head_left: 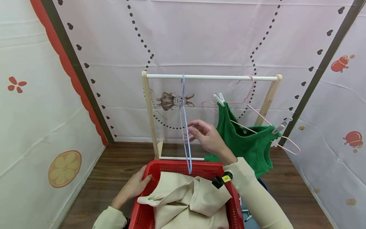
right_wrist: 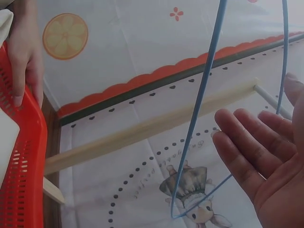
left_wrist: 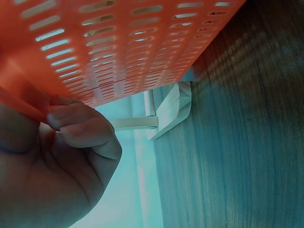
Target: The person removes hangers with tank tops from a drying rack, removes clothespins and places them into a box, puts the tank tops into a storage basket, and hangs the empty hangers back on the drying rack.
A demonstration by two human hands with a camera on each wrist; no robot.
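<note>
1. A blue hanger (head_left: 189, 149) hangs by its hook from the white rail (head_left: 211, 77) of a wooden rack, toward the rail's left end; the head view shows it almost edge-on, as a narrow upright loop whose long axis slants down toward the person; its low end overlaps the far side of a red basket (head_left: 168, 167) in that view, and whether they touch I cannot tell.
2. The right hand (head_left: 208, 136) is the nearer one, raised just to the right of the loop, so the hanger lies to its left; its fingers are loosely spread and grip nothing; the fingertips overlap the wire in the head view, though contact cannot be made out.
3. The left hand (head_left: 136, 184) is lower and well apart from the hanger, which lies up and to its right; its thumb and fingers are curled round the basket's left rim.
4. Beige cloth (head_left: 197, 198) lies inside the basket; right of the raised hand, a green garment (head_left: 243, 144) is clipped to a pink hanger (head_left: 236, 102).
</note>
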